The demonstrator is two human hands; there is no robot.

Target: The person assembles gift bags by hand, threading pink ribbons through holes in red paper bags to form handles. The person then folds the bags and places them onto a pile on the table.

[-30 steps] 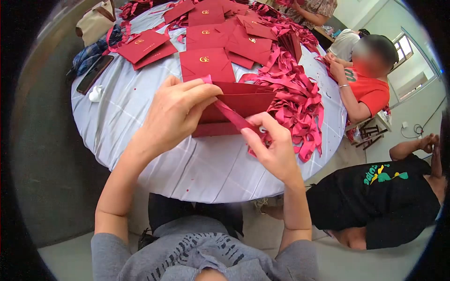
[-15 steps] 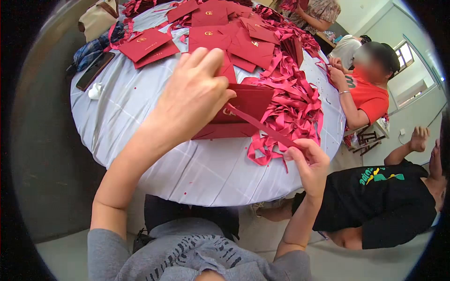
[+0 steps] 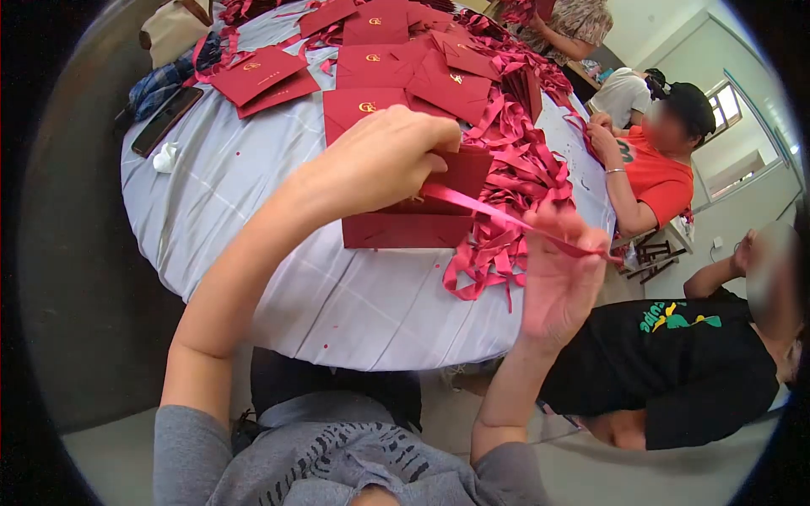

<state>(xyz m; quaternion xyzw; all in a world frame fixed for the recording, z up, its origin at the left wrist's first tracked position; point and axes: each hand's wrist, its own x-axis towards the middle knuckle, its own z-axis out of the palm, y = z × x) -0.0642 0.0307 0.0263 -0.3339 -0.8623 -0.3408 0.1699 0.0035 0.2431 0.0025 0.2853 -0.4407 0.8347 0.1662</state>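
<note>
Where it left the bag (image 3: 396, 229), the ribbon (image 3: 489, 215) showed as a narrow, flat, pink-red strip, drawn straight and slanting down to the right. The bag itself was dark red and folded flat, lying on the grey checked worktop (image 3: 253, 202) with its upper part lifted under the left hand (image 3: 380, 160). One end of the ribbon started at that hand's grip, at the bag's top edge. The other end passed through the right hand (image 3: 553, 282), beyond the worktop's rim, and stuck out a little past its fingers.

The left hand's grip was closed, fingers curled over the bag's top and knuckles up, with the forearm reaching across the worktop. The right hand was raised, palm toward the camera and blurred, its grip pinched on the ribbon.

A heap (image 3: 523, 169) of loose ribbons lay just right of the bag, and more flat red bags (image 3: 371, 63) lay farther back.
</note>
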